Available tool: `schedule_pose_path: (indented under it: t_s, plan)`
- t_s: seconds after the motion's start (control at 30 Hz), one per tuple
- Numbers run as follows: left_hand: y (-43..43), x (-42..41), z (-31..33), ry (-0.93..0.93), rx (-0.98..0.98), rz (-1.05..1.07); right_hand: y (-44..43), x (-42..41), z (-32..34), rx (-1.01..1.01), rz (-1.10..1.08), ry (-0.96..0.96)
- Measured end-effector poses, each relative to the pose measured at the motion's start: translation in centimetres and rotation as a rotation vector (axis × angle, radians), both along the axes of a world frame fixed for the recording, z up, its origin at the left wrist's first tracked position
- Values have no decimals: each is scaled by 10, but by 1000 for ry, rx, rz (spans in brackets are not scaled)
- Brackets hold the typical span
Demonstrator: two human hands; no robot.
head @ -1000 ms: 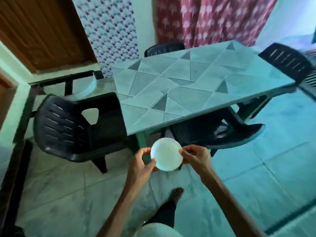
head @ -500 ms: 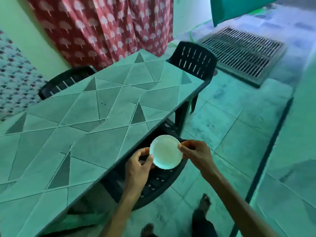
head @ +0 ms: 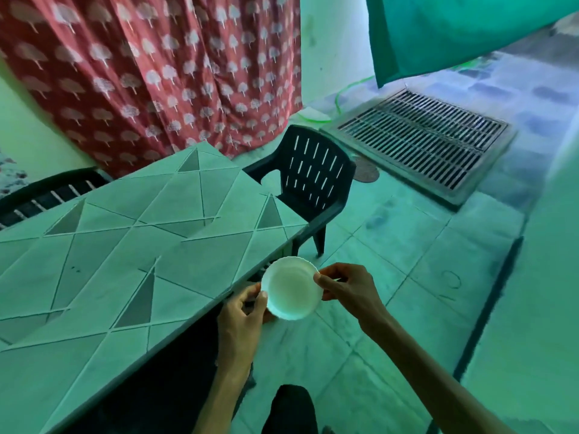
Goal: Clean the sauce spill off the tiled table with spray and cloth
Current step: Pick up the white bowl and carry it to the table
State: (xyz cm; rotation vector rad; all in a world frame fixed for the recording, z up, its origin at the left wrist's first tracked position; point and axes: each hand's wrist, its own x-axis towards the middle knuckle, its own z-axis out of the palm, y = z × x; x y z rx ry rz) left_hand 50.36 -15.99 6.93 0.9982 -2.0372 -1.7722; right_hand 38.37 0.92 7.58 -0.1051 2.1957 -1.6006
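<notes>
Broadly, the tiled table [head: 125,245] fills the left of the view, its grey-green top cut into triangles. A few small dark specks [head: 73,269] lie on it; whether they are sauce I cannot tell. Pale floor tiles [head: 407,245] run right to a metal floor grate [head: 423,136], and a red tree-print curtain [head: 156,73] hangs behind. A dark plastic chair [head: 313,180] stands at the table's far end. Just off the near edge, the left hand [head: 241,314] and right hand [head: 347,289] each pinch the rim of a small white scalloped bowl [head: 291,288], fingers curled.
</notes>
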Motion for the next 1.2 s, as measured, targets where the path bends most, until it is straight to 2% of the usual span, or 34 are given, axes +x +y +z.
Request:
schedule_pose_path:
  t_s: [0.27,0.57,0.8,0.93,1.2]
  plan:
    - [-2,-130,-24,-3,-83,156,-18,-154,-15,23,189,20]
    - [-30,-250,-50,-8,-15,332,-90,-308,-36,151,367,-11]
    - [-50,-297,-70,-68,68,518,-146,-377,-59,220,576,-22]
    - [-52,-315,-92,-135,117,625,-183,-411,-76,292,770,38]
    - [-26,-365,-120,-190,171,975,-248,-460,-122,376,1168,110]
